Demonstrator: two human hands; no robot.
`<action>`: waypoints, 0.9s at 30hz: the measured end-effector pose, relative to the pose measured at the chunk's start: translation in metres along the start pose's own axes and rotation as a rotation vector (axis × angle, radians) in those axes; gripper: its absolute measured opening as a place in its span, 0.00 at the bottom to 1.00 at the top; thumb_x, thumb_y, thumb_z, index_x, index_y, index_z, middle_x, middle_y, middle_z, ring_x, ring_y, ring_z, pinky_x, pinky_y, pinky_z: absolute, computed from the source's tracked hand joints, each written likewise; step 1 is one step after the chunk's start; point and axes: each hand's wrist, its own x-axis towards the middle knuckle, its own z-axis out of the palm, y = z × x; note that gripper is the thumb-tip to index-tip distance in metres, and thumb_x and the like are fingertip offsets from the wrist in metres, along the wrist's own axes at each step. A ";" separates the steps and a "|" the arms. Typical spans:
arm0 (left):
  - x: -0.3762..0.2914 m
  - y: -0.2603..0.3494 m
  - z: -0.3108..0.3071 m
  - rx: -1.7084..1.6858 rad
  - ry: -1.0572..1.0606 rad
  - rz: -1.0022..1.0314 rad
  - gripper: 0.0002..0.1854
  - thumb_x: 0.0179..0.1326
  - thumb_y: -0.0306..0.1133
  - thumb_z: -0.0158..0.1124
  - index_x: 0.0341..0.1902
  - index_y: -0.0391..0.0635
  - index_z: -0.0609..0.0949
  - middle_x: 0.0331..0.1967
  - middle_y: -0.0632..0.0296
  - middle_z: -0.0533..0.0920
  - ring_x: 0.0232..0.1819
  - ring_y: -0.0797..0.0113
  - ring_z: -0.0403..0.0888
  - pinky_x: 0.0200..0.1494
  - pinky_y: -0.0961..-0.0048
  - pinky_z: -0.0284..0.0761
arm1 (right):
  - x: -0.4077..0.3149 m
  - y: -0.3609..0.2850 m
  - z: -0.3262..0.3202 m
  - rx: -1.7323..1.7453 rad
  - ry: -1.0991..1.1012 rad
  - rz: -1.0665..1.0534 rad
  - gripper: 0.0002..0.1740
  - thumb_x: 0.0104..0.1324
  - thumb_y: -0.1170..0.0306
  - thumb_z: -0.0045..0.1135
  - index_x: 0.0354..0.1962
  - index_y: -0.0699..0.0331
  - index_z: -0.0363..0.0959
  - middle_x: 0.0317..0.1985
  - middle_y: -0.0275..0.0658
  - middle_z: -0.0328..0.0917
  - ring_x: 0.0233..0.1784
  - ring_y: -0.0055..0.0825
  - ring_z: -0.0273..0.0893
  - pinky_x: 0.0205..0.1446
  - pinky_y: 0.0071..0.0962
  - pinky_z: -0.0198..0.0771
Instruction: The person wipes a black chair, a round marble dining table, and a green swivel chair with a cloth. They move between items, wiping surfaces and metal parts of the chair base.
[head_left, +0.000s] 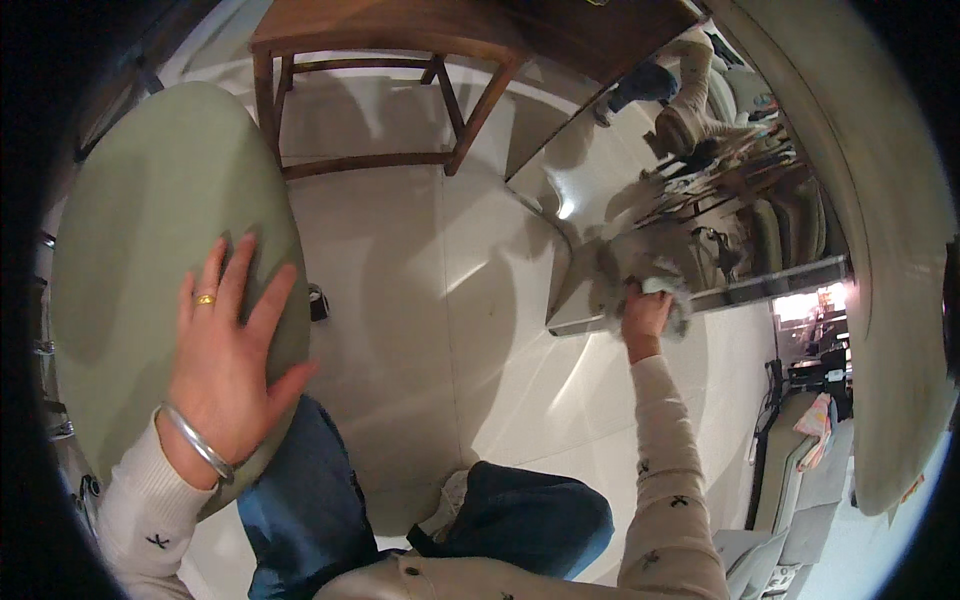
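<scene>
My left hand (225, 352) lies with spread fingers on a pale green padded seat (165, 187). A gold ring and a silver bangle are on that hand and wrist. On the other side, my outstretched right hand (645, 315) grips a crumpled greyish cloth (677, 304), blurred at its edges. The cloth is against the lower part of a mirror-like panel (592, 255), just above its metal bottom edging (757, 286). Reflections of a person, furniture and a bright light show in the panel.
A brown wooden stool or bench (382, 34) stands ahead on the pale tiled floor (390, 300). The curved pale edge of a tabletop (892, 300) overhangs on the right. Beyond it is a grey sofa (817, 487). A small black object (319, 302) lies beside the green seat.
</scene>
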 end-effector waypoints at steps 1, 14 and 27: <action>0.000 0.001 0.000 0.006 -0.002 -0.012 0.43 0.38 0.33 0.74 0.64 0.44 0.70 0.69 0.42 0.58 0.72 0.38 0.52 0.71 0.44 0.50 | -0.007 -0.005 0.012 -0.473 -0.138 -0.116 0.13 0.62 0.68 0.50 0.43 0.61 0.77 0.49 0.41 0.78 0.54 0.41 0.73 0.60 0.43 0.60; 0.007 0.004 0.000 0.080 -0.024 -0.101 0.44 0.37 0.33 0.73 0.66 0.45 0.69 0.70 0.41 0.58 0.72 0.38 0.52 0.71 0.43 0.47 | -0.054 -0.068 0.063 -0.232 -0.478 -0.476 0.12 0.56 0.64 0.56 0.38 0.54 0.81 0.44 0.39 0.81 0.49 0.42 0.77 0.60 0.44 0.69; -0.001 0.011 0.009 0.096 0.005 -0.052 0.43 0.41 0.36 0.73 0.65 0.45 0.69 0.69 0.40 0.58 0.72 0.39 0.52 0.70 0.43 0.50 | 0.159 0.014 -0.225 -0.838 0.031 0.251 0.23 0.60 0.60 0.56 0.53 0.57 0.72 0.64 0.46 0.64 0.72 0.48 0.52 0.68 0.59 0.50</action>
